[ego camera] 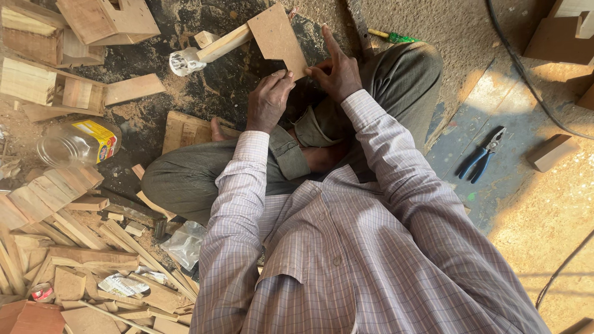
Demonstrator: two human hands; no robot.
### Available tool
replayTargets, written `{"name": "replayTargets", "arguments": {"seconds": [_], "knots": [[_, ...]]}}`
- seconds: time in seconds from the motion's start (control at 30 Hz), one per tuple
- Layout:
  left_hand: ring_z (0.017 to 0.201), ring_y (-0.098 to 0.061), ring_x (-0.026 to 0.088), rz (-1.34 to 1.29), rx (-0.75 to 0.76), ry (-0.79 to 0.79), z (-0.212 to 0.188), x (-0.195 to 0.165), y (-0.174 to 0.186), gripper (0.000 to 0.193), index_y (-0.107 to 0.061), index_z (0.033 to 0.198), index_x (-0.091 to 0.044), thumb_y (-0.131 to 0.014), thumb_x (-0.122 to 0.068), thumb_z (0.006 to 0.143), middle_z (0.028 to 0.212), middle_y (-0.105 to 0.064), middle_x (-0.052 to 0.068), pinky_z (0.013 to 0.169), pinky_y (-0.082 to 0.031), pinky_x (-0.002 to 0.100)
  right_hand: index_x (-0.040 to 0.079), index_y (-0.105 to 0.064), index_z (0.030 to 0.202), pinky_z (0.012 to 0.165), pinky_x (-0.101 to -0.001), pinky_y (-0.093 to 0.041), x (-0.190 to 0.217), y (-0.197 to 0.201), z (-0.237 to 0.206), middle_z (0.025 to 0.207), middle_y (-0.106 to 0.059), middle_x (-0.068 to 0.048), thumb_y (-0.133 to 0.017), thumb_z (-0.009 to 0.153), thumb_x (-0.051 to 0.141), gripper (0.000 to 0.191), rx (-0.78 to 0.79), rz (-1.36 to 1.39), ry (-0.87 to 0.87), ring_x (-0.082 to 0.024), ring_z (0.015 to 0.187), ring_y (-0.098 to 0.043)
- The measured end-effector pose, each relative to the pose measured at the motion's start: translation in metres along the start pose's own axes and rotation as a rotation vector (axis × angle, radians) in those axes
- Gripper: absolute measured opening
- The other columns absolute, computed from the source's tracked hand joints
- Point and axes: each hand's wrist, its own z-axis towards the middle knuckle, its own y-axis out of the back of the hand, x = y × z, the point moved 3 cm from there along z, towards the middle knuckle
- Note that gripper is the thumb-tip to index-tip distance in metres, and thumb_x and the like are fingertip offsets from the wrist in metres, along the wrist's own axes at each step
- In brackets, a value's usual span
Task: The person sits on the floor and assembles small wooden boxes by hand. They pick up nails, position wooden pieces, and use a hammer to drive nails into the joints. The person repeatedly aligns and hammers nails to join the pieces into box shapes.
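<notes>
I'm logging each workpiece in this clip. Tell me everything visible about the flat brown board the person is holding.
The flat brown board looks like thin plywood or hardboard, smooth-faced, roughly rectangular with a narrower tab at its lower end. It is held tilted above the dusty floor, in front of the seated person's knees. The left hand pinches its lower edge and the right hand grips the tab. A pale wooden strip meets its left side.

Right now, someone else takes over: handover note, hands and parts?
Left hand: grips the board at its lower edge.
Right hand: fingers on the board's lower right edge, steadying it.
Board: held tilted over the lap, a wood strip fixed at its far end.
Pliers: on the floor to the right, untouched.
Jar and wood offcuts: on the left.
Done: strip looks joined to the board. Left: cannot tell from this view.
</notes>
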Motion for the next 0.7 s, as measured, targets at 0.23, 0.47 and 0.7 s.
{"name": "replayTargets", "arguments": {"seconds": [0.23, 0.47, 0.7], "knots": [[0.106, -0.073, 0.026, -0.008, 0.002, -0.003, 0.001, 0.0, 0.0, 0.026, -0.071, 0.122, -0.006, -0.076, -0.011, 0.097, 0.116, -0.073, 0.008, 0.086, -0.064, 0.035, 0.013, -0.012, 0.167, 0.079, -0.0347, -0.066, -0.002, -0.004, -0.001, 0.093, -0.082, -0.009, -0.09, 0.092, 0.025, 0.109, -0.018, -0.005, -0.028, -0.022, 0.083, -0.081], [0.103, -0.074, 0.029, -0.113, 0.021, 0.122, -0.007, 0.009, 0.004, 0.039, -0.067, 0.131, -0.004, -0.075, -0.012, 0.093, 0.116, -0.073, 0.014, 0.084, -0.063, 0.038, 0.014, -0.013, 0.168, 0.083, -0.035, -0.067, -0.001, -0.002, -0.001, 0.096, -0.082, -0.009, -0.09, 0.094, 0.025, 0.108, -0.023, 0.055, -0.037, -0.021, 0.087, -0.082], [0.098, -0.076, 0.029, -0.08, 0.043, 0.171, -0.008, 0.014, -0.002, 0.032, -0.069, 0.127, -0.004, -0.075, -0.015, 0.098, 0.11, -0.075, 0.016, 0.081, -0.064, 0.038, 0.013, -0.014, 0.167, 0.081, -0.0352, -0.067, -0.001, -0.001, -0.001, 0.095, -0.082, -0.009, -0.09, 0.096, 0.028, 0.106, 0.0, 0.029, -0.055, -0.021, 0.086, -0.082]]}}
